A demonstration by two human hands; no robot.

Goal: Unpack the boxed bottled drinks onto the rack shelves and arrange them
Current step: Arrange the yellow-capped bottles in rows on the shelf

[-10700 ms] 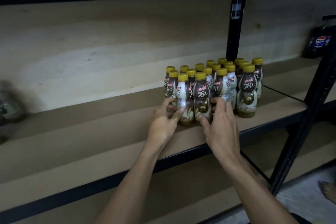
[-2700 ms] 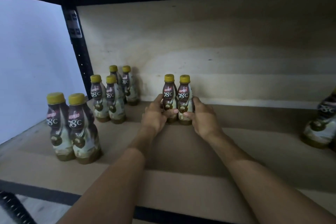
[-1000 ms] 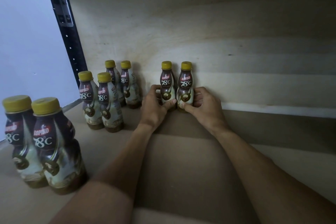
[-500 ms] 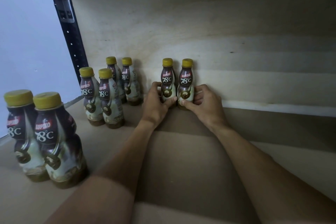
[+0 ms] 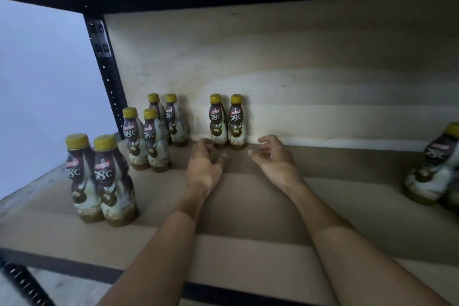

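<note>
Presently we find four pairs of Kopiko 78°C bottles (image 5: 106,174) upright on the shelf (image 5: 248,206), one pair (image 5: 227,122) against the back panel (image 5: 298,69). Our left hand (image 5: 203,169) and right hand (image 5: 275,159) hover empty, fingers relaxed. We judge the blurred bottles (image 5: 437,166) at right still await arranging.

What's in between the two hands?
Only bare shelf lies between the left hand and the right hand, as the head view shows. The two bottles stand just behind that gap.

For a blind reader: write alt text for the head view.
The left hand and right hand, both open, hover before a pair of yellow-capped bottles at the back of the shelf; three more pairs stand leftward.
</note>
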